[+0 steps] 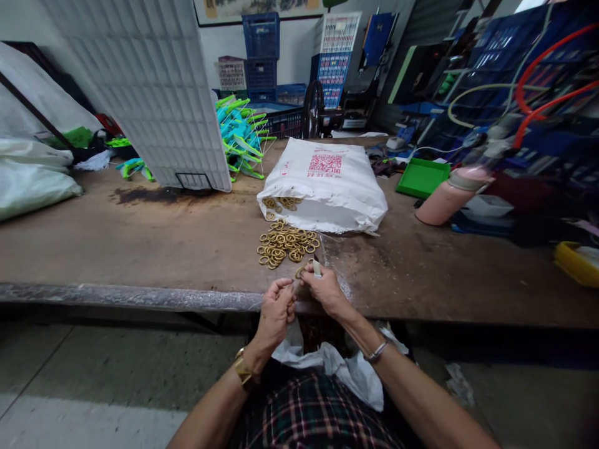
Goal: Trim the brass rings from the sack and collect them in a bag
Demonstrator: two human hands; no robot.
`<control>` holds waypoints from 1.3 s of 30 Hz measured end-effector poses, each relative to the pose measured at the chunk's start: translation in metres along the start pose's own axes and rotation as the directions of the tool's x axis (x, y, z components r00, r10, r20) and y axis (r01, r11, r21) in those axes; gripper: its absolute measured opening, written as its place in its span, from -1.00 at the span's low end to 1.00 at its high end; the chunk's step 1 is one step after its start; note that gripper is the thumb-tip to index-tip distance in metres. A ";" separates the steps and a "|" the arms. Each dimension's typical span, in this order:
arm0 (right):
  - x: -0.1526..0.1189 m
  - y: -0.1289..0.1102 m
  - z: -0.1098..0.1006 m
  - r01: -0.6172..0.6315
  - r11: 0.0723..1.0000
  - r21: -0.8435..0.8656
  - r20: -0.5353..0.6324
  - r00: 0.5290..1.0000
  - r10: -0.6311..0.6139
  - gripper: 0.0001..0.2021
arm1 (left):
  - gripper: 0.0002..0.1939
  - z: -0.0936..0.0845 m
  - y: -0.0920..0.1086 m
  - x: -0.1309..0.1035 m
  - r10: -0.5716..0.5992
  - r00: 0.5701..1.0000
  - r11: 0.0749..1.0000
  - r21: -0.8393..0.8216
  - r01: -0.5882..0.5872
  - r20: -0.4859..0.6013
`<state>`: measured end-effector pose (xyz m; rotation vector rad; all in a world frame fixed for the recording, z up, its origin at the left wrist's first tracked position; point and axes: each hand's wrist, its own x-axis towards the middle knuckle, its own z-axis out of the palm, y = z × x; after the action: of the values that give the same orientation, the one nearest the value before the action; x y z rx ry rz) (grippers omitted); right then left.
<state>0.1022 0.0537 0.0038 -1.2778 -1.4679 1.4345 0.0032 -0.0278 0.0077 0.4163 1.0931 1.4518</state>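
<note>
Close together at the table's near edge, both my hands are closed in pinches. In my right hand is a small pale tool with a dark pointed tip, perhaps a small knife. A brass-coloured ring sits at the right fingertips, between the two hands. My left hand has its fingers pressed together beside that ring; what they hold is too small to make out. Just beyond lies a loose pile of brass rings. It trails from the mouth of a white woven sack, with more rings inside.
A tall white ribbed panel stands at the left, with green and blue plastic pieces behind it. On the right are a pink bottle, a green tray and a yellow container. White cloth lies over my lap.
</note>
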 end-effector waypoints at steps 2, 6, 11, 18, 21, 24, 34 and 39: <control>-0.010 0.000 0.007 -0.022 0.998 0.064 0.057 0.998 0.019 -0.78 | -0.55 0.001 -0.003 0.001 0.064 0.998 0.995 0.077 -0.062 -0.026; -0.020 -0.002 0.011 0.005 0.996 0.084 0.131 0.991 -0.016 -0.75 | -0.64 0.000 -0.004 0.002 0.172 0.984 0.969 0.187 -0.159 -0.055; -0.024 -0.011 0.003 0.117 0.981 -0.153 0.135 0.986 -0.097 -0.76 | -0.83 -0.005 0.003 -0.003 0.414 0.907 0.817 0.471 -0.332 -0.079; -0.021 -0.008 0.005 0.187 0.934 -0.305 0.104 0.981 -0.162 -0.75 | -0.89 -0.004 0.006 -0.009 0.443 0.896 0.749 0.536 -0.389 0.032; -0.020 -0.005 0.006 0.169 0.941 -0.292 0.089 0.985 -0.149 -0.76 | -0.77 -0.005 0.003 -0.008 0.240 0.971 0.886 0.406 -0.223 0.010; -0.022 -0.006 0.006 0.160 0.942 -0.296 0.107 0.985 -0.134 -0.78 | -0.68 -0.007 0.002 -0.008 0.022 0.998 0.968 0.249 -0.034 0.053; -0.024 -0.003 0.002 0.188 0.950 -0.250 0.151 0.977 -0.153 -0.76 | -0.61 -0.007 0.003 -0.012 0.003 0.993 0.988 0.153 -0.022 0.121; -0.032 0.002 -0.005 0.341 0.753 -0.563 0.235 0.940 -0.249 -0.82 | -0.64 -0.009 0.000 -0.012 0.061 0.995 0.972 0.220 -0.077 0.077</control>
<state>0.1152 0.0243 0.0067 -1.2228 -2.2332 0.8830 -0.0012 -0.0422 0.0079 0.6652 1.1993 1.3685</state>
